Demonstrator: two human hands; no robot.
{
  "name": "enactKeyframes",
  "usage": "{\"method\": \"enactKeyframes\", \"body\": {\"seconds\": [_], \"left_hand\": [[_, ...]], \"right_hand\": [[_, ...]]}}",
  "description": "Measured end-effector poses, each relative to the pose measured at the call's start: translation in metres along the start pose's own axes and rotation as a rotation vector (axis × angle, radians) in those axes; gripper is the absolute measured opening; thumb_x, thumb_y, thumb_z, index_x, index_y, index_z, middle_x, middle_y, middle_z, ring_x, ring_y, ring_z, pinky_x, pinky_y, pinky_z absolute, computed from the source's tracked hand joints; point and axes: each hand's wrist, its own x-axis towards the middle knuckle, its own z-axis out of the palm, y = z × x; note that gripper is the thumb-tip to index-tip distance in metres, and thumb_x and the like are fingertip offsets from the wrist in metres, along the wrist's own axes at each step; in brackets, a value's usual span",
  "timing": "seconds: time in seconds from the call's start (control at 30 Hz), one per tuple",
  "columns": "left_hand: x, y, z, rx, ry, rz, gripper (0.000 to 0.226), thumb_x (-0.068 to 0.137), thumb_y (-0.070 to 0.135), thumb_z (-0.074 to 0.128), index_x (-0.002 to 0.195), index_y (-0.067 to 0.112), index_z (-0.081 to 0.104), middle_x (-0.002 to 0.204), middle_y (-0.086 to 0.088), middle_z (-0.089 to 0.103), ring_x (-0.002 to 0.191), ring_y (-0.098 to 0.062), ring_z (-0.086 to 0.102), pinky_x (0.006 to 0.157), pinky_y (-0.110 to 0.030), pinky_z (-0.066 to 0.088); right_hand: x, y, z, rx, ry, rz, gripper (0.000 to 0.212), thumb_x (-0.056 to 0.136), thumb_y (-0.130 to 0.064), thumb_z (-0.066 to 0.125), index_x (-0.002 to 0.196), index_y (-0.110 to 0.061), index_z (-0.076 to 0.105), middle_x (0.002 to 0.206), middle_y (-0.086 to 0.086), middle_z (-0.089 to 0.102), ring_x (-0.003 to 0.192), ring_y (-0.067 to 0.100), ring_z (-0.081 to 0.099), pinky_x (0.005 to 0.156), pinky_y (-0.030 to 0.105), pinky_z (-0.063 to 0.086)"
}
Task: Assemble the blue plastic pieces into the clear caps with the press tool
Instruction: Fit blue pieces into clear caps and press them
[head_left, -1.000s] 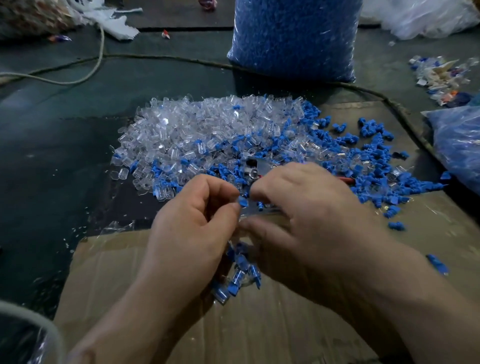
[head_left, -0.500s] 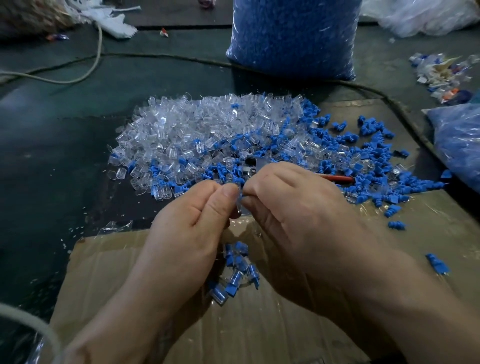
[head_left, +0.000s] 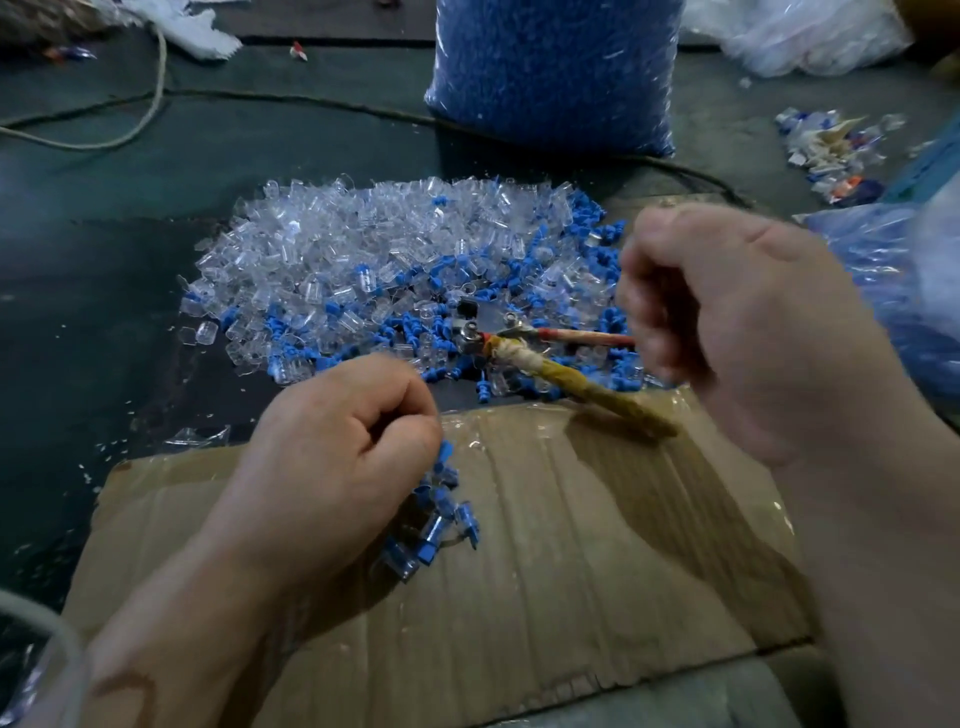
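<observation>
Caps (head_left: 332, 260) mostly unfilled, I judge, with few finished ones (head_left: 431, 540); left hand (head_left: 332, 457) pinches a blue piece (head_left: 445, 453); right hand (head_left: 737, 322) curled, contents unclear.

The work surface (head_left: 104, 270) is dark green, with brown ribbed cardboard (head_left: 597, 545) at its near edge. Clear caps (head_left: 337, 249) heap colourless, flecked with blue plastic pieces (head_left: 587, 218). The press tool (head_left: 524, 356) wears yellowish tape, white string and a red handle. The bag (head_left: 550, 78) at the far edge shows solid blue.
</observation>
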Motion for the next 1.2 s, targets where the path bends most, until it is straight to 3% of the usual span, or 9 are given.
{"method": "enactKeyframes", "body": {"seconds": [0.07, 0.2, 0.37, 0.5, 0.63, 0.77, 0.93, 1.03, 1.2], "left_hand": [[0.001, -0.003, 0.000, 0.059, -0.056, -0.033, 0.009, 0.085, 0.032, 0.055, 0.080, 0.035, 0.062, 0.081, 0.021, 0.065, 0.075, 0.000, 0.059, 0.052, -0.025, 0.042], [0.000, -0.008, 0.002, 0.091, -0.087, -0.050, 0.018, 0.080, 0.021, 0.060, 0.079, 0.038, 0.065, 0.078, 0.020, 0.066, 0.076, 0.001, 0.060, 0.058, -0.028, 0.043], [-0.002, -0.016, 0.000, 0.105, -0.131, -0.007, 0.016, 0.075, 0.043, 0.054, 0.084, 0.040, 0.067, 0.084, 0.023, 0.066, 0.077, 0.007, 0.060, 0.059, -0.029, 0.047], [0.001, -0.053, 0.005, 0.060, -0.129, -0.061, 0.034, 0.081, 0.055, 0.057, 0.107, 0.037, 0.069, 0.086, 0.017, 0.069, 0.073, -0.001, 0.066, 0.053, -0.044, 0.058], [0.000, -0.087, 0.002, -0.060, -0.065, -0.121, 0.061, 0.080, 0.076, 0.055, 0.120, 0.031, 0.067, 0.101, 0.008, 0.074, 0.084, -0.013, 0.073, 0.059, -0.048, 0.061], [-0.004, -0.083, 0.005, -0.092, -0.072, -0.164, 0.063, 0.079, 0.077, 0.058, 0.119, 0.029, 0.067, 0.100, 0.002, 0.075, 0.084, -0.025, 0.075, 0.060, -0.054, 0.060], [0.000, -0.038, 0.007, 0.054, -0.066, -0.104, 0.034, 0.083, 0.069, 0.048, 0.096, 0.045, 0.068, 0.084, 0.024, 0.070, 0.072, 0.005, 0.065, 0.057, -0.036, 0.055], [-0.002, -0.017, 0.006, 0.021, -0.060, -0.112, 0.013, 0.090, 0.048, 0.054, 0.090, 0.043, 0.066, 0.083, 0.026, 0.067, 0.074, 0.006, 0.062, 0.059, -0.031, 0.048], [-0.003, -0.006, 0.004, 0.025, -0.065, -0.129, 0.019, 0.086, 0.046, 0.053, 0.080, 0.034, 0.066, 0.082, 0.028, 0.065, 0.074, 0.005, 0.061, 0.061, -0.032, 0.051]], "right_hand": [[-0.002, -0.010, -0.017, 0.028, 0.150, -0.099, 0.026, 0.093, -0.025, 0.053, 0.069, -0.017, 0.057, 0.058, 0.001, 0.053, 0.046, 0.019, 0.041, 0.041, 0.027, 0.031], [-0.023, -0.018, -0.040, -0.189, 0.300, -0.192, 0.016, 0.086, -0.030, 0.058, 0.072, -0.024, 0.063, 0.065, 0.000, 0.063, 0.052, 0.016, 0.056, 0.046, 0.029, 0.042], [-0.087, 0.019, -0.064, -0.848, 0.359, -0.160, 0.022, 0.088, -0.048, 0.055, 0.099, -0.031, 0.062, 0.093, -0.013, 0.062, 0.084, 0.003, 0.056, 0.075, 0.020, 0.044], [-0.121, 0.047, -0.072, -1.182, 0.180, 0.066, 0.056, 0.089, -0.064, 0.044, 0.128, -0.025, 0.055, 0.132, -0.004, 0.048, 0.120, 0.020, 0.043, 0.100, 0.029, 0.032], [-0.138, 0.059, -0.063, -1.314, 0.025, 0.090, 0.061, 0.089, -0.062, 0.034, 0.128, -0.020, 0.055, 0.139, 0.005, 0.044, 0.133, 0.029, 0.037, 0.110, 0.044, 0.030], [-0.154, 0.052, -0.068, -1.118, 0.044, 0.005, 0.063, 0.095, -0.061, 0.029, 0.130, -0.015, 0.055, 0.139, 0.003, 0.046, 0.130, 0.024, 0.043, 0.108, 0.039, 0.030], [-0.174, 0.059, -0.055, -1.361, -0.060, -0.237, 0.068, 0.083, -0.070, 0.042, 0.115, -0.017, 0.069, 0.127, 0.010, 0.061, 0.120, 0.034, 0.055, 0.093, 0.052, 0.048], [-0.169, 0.062, -0.050, -1.357, 0.013, -0.313, 0.062, 0.093, -0.063, 0.029, 0.101, -0.020, 0.074, 0.112, 0.002, 0.066, 0.100, 0.028, 0.056, 0.085, 0.042, 0.049], [-0.157, 0.066, -0.048, -1.221, 0.025, -0.399, 0.052, 0.100, -0.042, 0.029, 0.080, -0.022, 0.073, 0.084, -0.005, 0.063, 0.066, 0.021, 0.057, 0.057, 0.025, 0.047]]}}
